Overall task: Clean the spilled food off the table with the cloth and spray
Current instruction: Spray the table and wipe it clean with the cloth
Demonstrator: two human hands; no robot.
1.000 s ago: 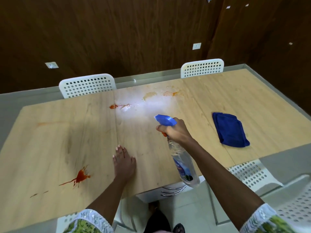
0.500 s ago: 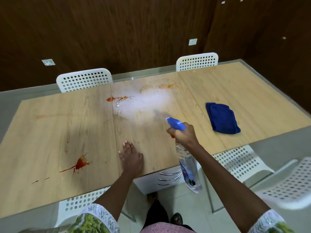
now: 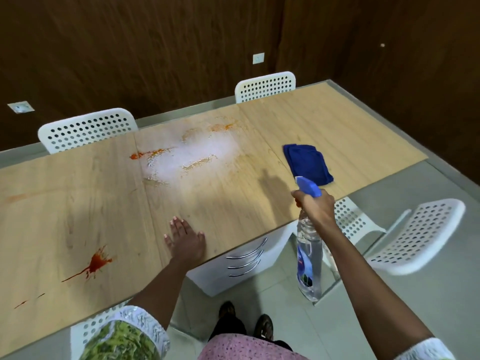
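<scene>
My right hand (image 3: 314, 205) grips the neck of a clear spray bottle (image 3: 309, 258) with a blue trigger head, held above the table's near edge, just in front of the folded blue cloth (image 3: 307, 162). My left hand (image 3: 185, 241) rests flat on the wooden table (image 3: 78, 203) near its front edge. A wet white patch of spray (image 3: 192, 155) covers orange food smears in the far middle of the table. A red sauce splatter (image 3: 96, 262) lies at the near left, and a faint orange smear (image 3: 15, 197) sits at the far left.
Two white perforated chairs (image 3: 88, 129) stand at the table's far side against a dark wooden wall. More white chairs (image 3: 415, 235) stand at the near right on the grey tiled floor, and one sits tucked under the table. My feet show below.
My right hand has carried the spray bottle to the right, toward the blue cloth. The wet sprayed patch has grown wider. My left hand stays flat on the table.
</scene>
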